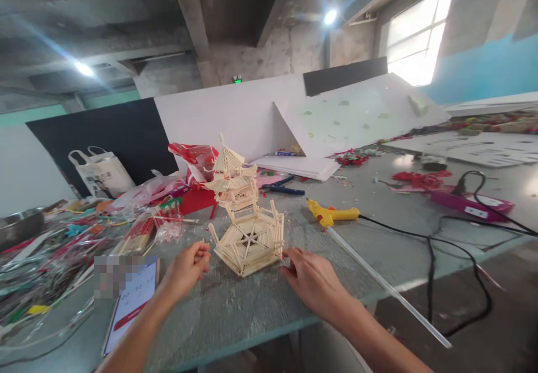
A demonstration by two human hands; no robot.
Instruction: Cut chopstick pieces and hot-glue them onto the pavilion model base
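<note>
A pixelated patch [119,275] blurs the phone's [131,300] top, and the picture's edge cuts both forearms.
</note>
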